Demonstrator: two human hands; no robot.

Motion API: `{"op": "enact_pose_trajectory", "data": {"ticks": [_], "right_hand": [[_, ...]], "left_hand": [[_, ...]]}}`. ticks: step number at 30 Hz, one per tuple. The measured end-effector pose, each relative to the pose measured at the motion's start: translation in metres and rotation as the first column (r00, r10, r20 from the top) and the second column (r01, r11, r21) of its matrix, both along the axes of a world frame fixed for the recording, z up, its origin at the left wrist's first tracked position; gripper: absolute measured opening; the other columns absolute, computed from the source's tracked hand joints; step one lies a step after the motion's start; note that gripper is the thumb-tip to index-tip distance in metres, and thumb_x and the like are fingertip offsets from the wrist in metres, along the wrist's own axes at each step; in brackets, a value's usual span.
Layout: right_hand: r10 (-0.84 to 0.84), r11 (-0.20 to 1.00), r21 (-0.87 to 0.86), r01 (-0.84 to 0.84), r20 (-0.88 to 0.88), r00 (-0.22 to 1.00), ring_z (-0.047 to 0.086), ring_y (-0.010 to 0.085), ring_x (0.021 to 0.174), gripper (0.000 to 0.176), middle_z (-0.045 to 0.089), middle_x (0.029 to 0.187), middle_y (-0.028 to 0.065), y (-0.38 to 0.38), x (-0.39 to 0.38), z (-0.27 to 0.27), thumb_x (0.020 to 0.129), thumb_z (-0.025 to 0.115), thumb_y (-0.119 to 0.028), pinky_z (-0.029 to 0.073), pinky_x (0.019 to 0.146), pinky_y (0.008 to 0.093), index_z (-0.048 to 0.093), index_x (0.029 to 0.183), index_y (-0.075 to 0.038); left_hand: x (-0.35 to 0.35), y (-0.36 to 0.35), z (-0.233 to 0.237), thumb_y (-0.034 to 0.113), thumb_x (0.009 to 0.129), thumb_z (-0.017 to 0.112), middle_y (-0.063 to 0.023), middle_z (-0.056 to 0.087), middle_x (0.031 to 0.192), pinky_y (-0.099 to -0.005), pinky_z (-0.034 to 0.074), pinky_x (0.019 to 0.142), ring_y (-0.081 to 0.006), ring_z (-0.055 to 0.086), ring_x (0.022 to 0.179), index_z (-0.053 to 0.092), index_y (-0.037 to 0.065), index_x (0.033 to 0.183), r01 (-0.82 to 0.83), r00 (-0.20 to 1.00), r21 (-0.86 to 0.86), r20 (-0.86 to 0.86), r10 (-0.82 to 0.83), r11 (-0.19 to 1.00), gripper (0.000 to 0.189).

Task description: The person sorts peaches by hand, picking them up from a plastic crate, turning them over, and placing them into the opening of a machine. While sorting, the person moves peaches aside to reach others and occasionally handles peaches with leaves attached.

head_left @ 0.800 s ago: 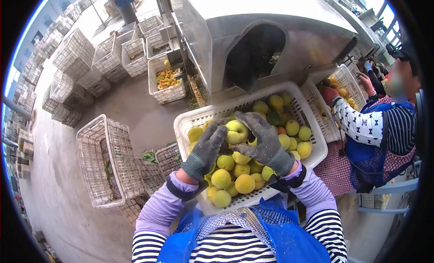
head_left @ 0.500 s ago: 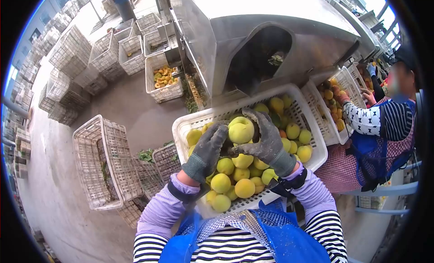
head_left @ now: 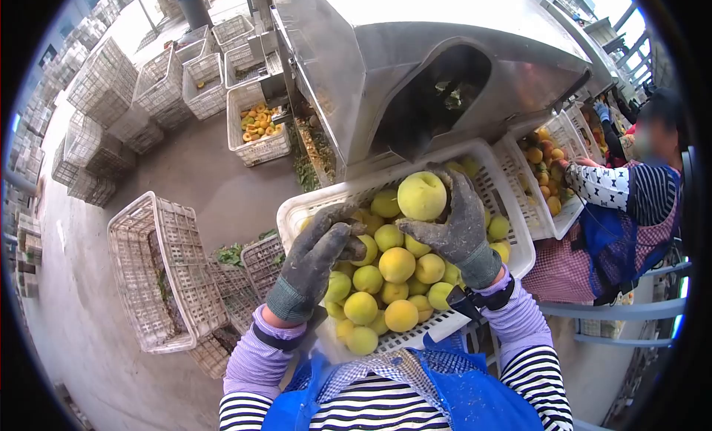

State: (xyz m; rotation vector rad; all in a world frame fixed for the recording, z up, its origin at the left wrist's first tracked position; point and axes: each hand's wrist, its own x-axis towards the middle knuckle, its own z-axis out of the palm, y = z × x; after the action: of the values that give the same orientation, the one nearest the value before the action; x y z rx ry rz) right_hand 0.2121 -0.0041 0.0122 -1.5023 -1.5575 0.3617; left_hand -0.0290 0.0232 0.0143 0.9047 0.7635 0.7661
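Note:
A white plastic crate (head_left: 519,209) full of yellow-green peaches (head_left: 397,265) stands right in front of me. My right hand (head_left: 456,227), in a dirty grey glove, grips a large yellow-green peach (head_left: 422,196) between thumb and fingers above the pile. Over the crate's left part is my left hand (head_left: 319,257), also gloved, with its fingers curled over the fruit; a peach shows just beside its fingertips, and whether they grip it I cannot tell.
A metal machine (head_left: 460,31) with a dark opening stands behind the crate. At the right, a co-worker (head_left: 630,209) reaches into another fruit crate (head_left: 545,223). Empty-looking crates (head_left: 167,275) stand on the floor at left, with a crate of cut fruit (head_left: 256,146) farther back.
My left hand has moved left and away from the held peach. My right hand has shifted slightly right and up with it. The view has shifted a little.

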Motion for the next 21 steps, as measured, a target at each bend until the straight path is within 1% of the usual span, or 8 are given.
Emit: {"op": "enact_pose_trajectory", "data": {"ticks": [4, 7, 10, 11, 13, 16, 18, 21], "right_hand": [[-0.095, 0.993, -0.055, 0.108, 0.193, 0.977, 0.064, 0.0363, 0.099, 0.073, 0.064, 0.108, 0.0188, 0.035, 0.022, 0.011, 0.064, 0.089, -0.044, 0.054, 0.086, 0.0450, 0.061, 0.120, -0.006], [-0.125, 0.990, -0.012, 0.142, 0.408, 0.904, 0.067, 0.0328, 0.098, 0.069, 0.068, 0.106, 0.0160, 0.077, 0.031, -0.002, 0.067, 0.089, -0.037, 0.056, 0.082, 0.0391, 0.062, 0.121, -0.004], [-0.211, 0.970, 0.217, 0.107, 0.541, 0.814, 0.067, 0.0346, 0.095, 0.064, 0.068, 0.106, 0.0158, 0.130, 0.032, -0.016, 0.071, 0.085, -0.041, 0.055, 0.081, 0.0413, 0.063, 0.119, -0.006], [-0.226, 0.970, 0.198, 0.142, 0.514, 0.827, 0.066, 0.0348, 0.094, 0.062, 0.067, 0.106, 0.0162, 0.126, 0.035, -0.013, 0.073, 0.083, -0.044, 0.054, 0.081, 0.0420, 0.063, 0.118, -0.006], [-0.259, 0.965, 0.159, 0.207, 0.472, 0.843, 0.066, 0.0352, 0.092, 0.060, 0.067, 0.106, 0.0170, 0.117, 0.036, 0.006, 0.076, 0.079, -0.048, 0.054, 0.081, 0.0434, 0.063, 0.116, -0.007], [-0.119, 0.967, -0.165, 0.197, 0.391, 0.913, 0.065, 0.0341, 0.093, 0.059, 0.066, 0.106, 0.0168, 0.053, 0.054, -0.015, 0.079, 0.074, -0.053, 0.052, 0.084, 0.0450, 0.063, 0.117, -0.008], [0.050, 0.885, -0.399, 0.240, 0.594, 0.803, 0.065, 0.0322, 0.100, 0.082, 0.064, 0.114, 0.0167, 0.027, 0.065, -0.073, 0.071, 0.074, -0.066, 0.050, 0.087, 0.0468, 0.056, 0.124, -0.007], [0.105, 0.810, -0.435, 0.394, 0.768, 0.632, 0.064, 0.0325, 0.104, 0.081, 0.065, 0.113, 0.0173, 0.017, 0.046, -0.120, 0.070, 0.075, -0.066, 0.048, 0.091, 0.0473, 0.058, 0.122, -0.006]], "left_hand": [[-0.044, 0.001, -0.019, 0.020, 0.102, 0.051, -0.0117, 0.061, 0.111, -0.0314, 0.052, 0.085, -0.0172, 0.062, 0.091, 0.051, -0.004, 0.133, -0.199, 0.964, 0.232, -0.127, 0.232, 0.952, 0.039], [-0.049, 0.006, -0.040, 0.015, 0.099, 0.053, -0.0109, 0.061, 0.112, -0.0308, 0.051, 0.086, -0.0162, 0.060, 0.093, 0.052, -0.003, 0.132, -0.296, 0.909, 0.363, -0.176, 0.377, 0.884, 0.037], [-0.035, 0.003, -0.080, 0.000, 0.092, 0.059, -0.0108, 0.061, 0.115, -0.0314, 0.050, 0.089, -0.0176, 0.060, 0.101, 0.056, 0.000, 0.130, -0.351, 0.878, 0.453, -0.146, 0.456, 0.820, 0.037], [-0.033, 0.000, -0.092, -0.004, 0.090, 0.058, -0.0112, 0.062, 0.114, -0.0318, 0.050, 0.089, -0.0184, 0.061, 0.100, 0.058, 0.001, 0.127, -0.236, 0.810, 0.679, -0.257, 0.527, 0.695, 0.037], [-0.028, -0.004, -0.089, -0.005, 0.090, 0.057, -0.0117, 0.063, 0.111, -0.0320, 0.051, 0.087, -0.0194, 0.062, 0.098, 0.060, 0.001, 0.124, -0.129, 0.787, 0.780, -0.295, 0.541, 0.613, 0.034], [-0.032, -0.005, -0.104, -0.005, 0.091, 0.056, -0.0104, 0.064, 0.109, -0.0319, 0.052, 0.084, -0.0193, 0.062, 0.097, 0.061, 0.001, 0.121, -0.286, 0.811, 0.681, -0.202, 0.550, 0.674, 0.032], [-0.032, -0.005, -0.107, -0.005, 0.091, 0.056, -0.0098, 0.064, 0.110, -0.0320, 0.052, 0.085, -0.0185, 0.062, 0.098, 0.061, 0.001, 0.122, -0.347, 0.829, 0.630, -0.141, 0.541, 0.695, 0.032], [-0.033, -0.006, -0.105, -0.005, 0.091, 0.056, -0.0093, 0.063, 0.110, -0.0319, 0.052, 0.087, -0.0177, 0.062, 0.100, 0.060, 0.001, 0.122, -0.329, 0.850, 0.618, -0.136, 0.508, 0.714, 0.031]]}}
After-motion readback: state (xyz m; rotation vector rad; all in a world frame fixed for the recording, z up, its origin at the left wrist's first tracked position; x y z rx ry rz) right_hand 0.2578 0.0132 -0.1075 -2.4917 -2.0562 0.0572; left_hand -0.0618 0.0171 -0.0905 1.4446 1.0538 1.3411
